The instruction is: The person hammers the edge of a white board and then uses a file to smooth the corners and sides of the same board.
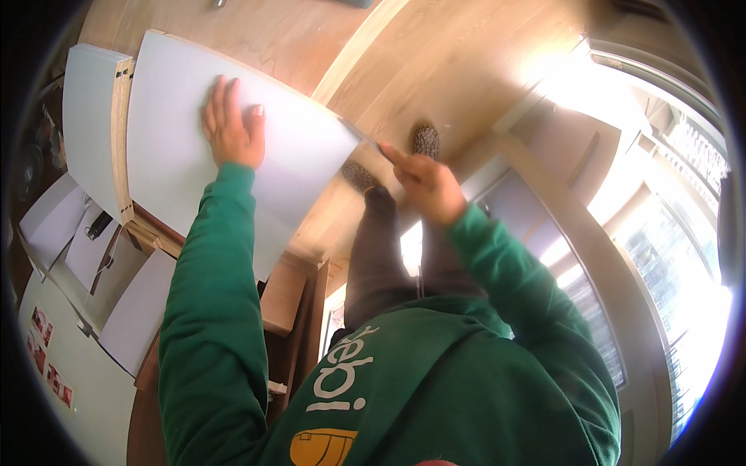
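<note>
Board lies under your wide, flat left hand, maybe to stay still; your right hand holds a thin tool.

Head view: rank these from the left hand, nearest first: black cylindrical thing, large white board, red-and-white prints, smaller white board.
From the left hand, as seen in the picture:
1. Large white board: directly under the hand.
2. Smaller white board: to its left.
3. Black cylindrical thing: lower left.
4. Red-and-white prints: farther down, lower left.
</note>
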